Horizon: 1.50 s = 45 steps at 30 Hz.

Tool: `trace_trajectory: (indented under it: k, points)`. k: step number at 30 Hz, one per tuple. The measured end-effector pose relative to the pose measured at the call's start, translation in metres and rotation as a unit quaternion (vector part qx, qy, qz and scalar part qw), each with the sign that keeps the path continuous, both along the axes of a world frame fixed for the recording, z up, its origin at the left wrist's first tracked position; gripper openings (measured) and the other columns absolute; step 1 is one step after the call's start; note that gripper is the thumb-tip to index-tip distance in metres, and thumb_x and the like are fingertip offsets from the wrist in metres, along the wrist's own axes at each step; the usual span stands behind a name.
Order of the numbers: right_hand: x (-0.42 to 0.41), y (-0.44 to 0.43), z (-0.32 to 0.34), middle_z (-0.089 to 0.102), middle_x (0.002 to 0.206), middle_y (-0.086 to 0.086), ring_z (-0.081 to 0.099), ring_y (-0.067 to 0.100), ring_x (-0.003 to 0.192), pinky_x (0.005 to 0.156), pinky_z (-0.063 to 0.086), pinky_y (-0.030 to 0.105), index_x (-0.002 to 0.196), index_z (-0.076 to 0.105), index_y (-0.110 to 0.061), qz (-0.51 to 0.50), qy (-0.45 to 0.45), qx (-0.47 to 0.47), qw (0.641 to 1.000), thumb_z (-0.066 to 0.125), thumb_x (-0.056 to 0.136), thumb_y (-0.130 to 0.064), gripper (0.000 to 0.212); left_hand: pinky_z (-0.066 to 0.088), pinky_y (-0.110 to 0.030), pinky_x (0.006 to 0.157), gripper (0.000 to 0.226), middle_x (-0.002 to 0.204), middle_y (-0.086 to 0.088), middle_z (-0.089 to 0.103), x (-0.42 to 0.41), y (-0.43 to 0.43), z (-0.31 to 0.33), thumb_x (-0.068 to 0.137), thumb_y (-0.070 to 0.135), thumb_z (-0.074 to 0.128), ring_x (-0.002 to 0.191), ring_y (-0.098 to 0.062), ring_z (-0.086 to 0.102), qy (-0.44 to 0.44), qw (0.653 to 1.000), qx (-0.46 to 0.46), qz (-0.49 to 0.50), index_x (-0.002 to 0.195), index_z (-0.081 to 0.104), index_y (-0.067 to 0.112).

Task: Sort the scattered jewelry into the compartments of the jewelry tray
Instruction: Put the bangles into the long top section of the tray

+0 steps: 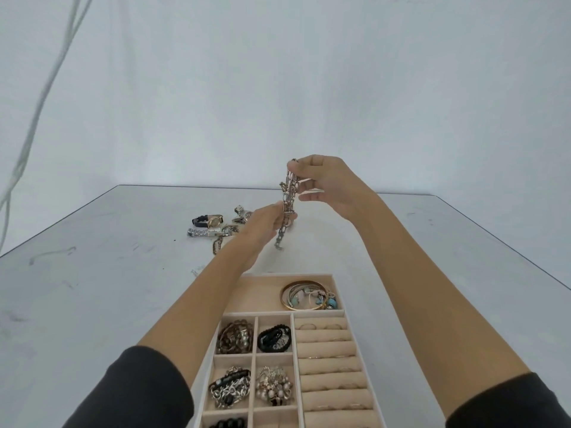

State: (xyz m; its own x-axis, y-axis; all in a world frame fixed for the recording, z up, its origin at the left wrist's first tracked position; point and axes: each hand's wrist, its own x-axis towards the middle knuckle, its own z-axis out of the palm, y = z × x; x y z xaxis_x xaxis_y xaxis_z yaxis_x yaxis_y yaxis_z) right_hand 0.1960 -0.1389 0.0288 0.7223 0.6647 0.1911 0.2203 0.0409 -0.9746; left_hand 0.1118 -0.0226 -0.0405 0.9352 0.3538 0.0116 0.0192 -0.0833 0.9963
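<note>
Jewelry tray (287, 275) runs off the near edge; right hand (324, 183) pinches a chunky silver link chain (289, 197) up top, left hand (264, 227) grips it lower.

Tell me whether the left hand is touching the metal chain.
Touching. The head view shows the left hand pinching the metal chain partway down, while the right hand holds its top.

No text, label, brand or number is legible; the wristwatch (213, 221) dial, toward the counter's (92, 273) far edge, is too small to read.
</note>
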Motion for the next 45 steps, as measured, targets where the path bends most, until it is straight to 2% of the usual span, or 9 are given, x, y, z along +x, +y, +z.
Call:
trace_trajectory:
  k: [3,7,11,16,21,28,31,38,45]
  points:
    - [0.001,0.0,-0.004,0.063,0.088,0.003,0.056,0.015,0.066,0.07,0.055,0.03,0.105,0.066,0.0,-0.011,-0.031,-0.024,0.999,0.066,0.089,-0.018,0.025,0.032,-0.035,0.111,0.035,0.104,0.005,0.067,0.004,0.005,-0.009,0.103,0.031,0.034,0.109,-0.01,0.058,-0.003,1.0,0.004,0.006,0.092,0.066,0.024]
    - [-0.001,0.002,-0.01,0.057,0.078,-0.001,0.054,0.013,0.065,0.079,0.055,0.033,0.106,0.069,-0.001,-0.031,-0.096,-0.062,0.993,0.058,0.094,-0.012,0.02,0.036,-0.027,0.104,0.03,0.101,0.004,0.068,0.004,0.007,-0.015,0.103,0.029,0.034,0.092,-0.003,0.061,0.002,1.0,-0.009,0.017,0.108,0.062,0.018]
    - [-0.005,0.004,-0.01,0.05,0.068,0.0,0.053,0.017,0.057,0.069,0.053,0.032,0.108,0.063,0.0,-0.037,-0.098,-0.044,0.993,0.054,0.094,-0.006,0.017,0.032,-0.038,0.109,0.029,0.104,0.007,0.069,0.004,0.011,-0.017,0.102,0.033,0.036,0.107,-0.01,0.061,0.012,1.0,-0.018,0.011,0.105,0.063,0.022]
    - [-0.01,0.006,-0.001,0.051,0.068,0.002,0.051,0.012,0.051,0.053,0.047,0.025,0.106,0.062,-0.004,-0.046,-0.107,-0.003,0.993,0.056,0.094,-0.009,0.014,0.033,-0.032,0.11,0.037,0.108,0.003,0.066,0.006,0.006,-0.012,0.104,0.034,0.03,0.11,-0.012,0.058,-0.005,0.999,-0.036,0.0,0.119,0.058,0.015]
    - [-0.018,0.008,0.014,0.048,0.074,0.003,0.048,0.015,0.052,0.049,0.044,0.026,0.108,0.063,-0.005,-0.02,-0.067,0.069,0.995,0.056,0.095,-0.01,0.015,0.033,-0.031,0.11,0.048,0.118,-0.001,0.066,0.008,0.002,-0.007,0.104,0.041,0.023,0.121,-0.015,0.056,-0.013,0.995,-0.089,-0.032,0.12,0.059,0.014]
    - [-0.023,0.016,0.036,0.055,0.079,-0.004,0.053,0.015,0.067,0.067,0.04,0.026,0.099,0.067,-0.02,-0.02,-0.07,0.093,0.993,0.063,0.09,-0.02,0.009,0.036,-0.032,0.105,0.079,0.12,-0.008,0.067,0.009,0.0,-0.007,0.097,0.06,0.006,0.118,-0.018,0.06,-0.022,0.977,-0.172,-0.122,0.119,0.062,0.009]
    - [-0.025,0.02,0.044,0.055,0.078,-0.004,0.049,0.012,0.066,0.062,0.038,0.025,0.098,0.067,-0.019,-0.027,-0.051,0.102,0.993,0.065,0.09,-0.018,0.008,0.039,-0.031,0.099,0.088,0.12,-0.012,0.066,0.009,-0.002,-0.008,0.094,0.064,0.002,0.117,-0.022,0.06,-0.017,0.97,-0.19,-0.149,0.119,0.062,0.006]
    - [-0.026,0.034,0.067,0.05,0.077,0.001,0.048,0.017,0.066,0.065,0.055,0.032,0.099,0.063,-0.01,-0.031,-0.014,0.166,0.986,0.059,0.092,-0.007,0.008,0.046,-0.029,0.085,0.098,0.11,-0.015,0.069,0.009,-0.005,-0.016,0.088,0.071,-0.003,0.101,-0.023,0.068,0.005,0.952,-0.245,-0.185,0.114,0.062,0.002]
    - [-0.024,0.047,0.081,0.05,0.081,0.007,0.049,0.016,0.062,0.072,0.059,0.037,0.101,0.062,-0.006,-0.053,-0.022,0.22,0.974,0.056,0.093,-0.003,0.01,0.035,-0.036,0.106,0.099,0.113,-0.015,0.068,0.008,-0.001,-0.017,0.088,0.07,-0.002,0.108,-0.027,0.063,0.015,0.93,-0.323,-0.173,0.111,0.064,0.001]
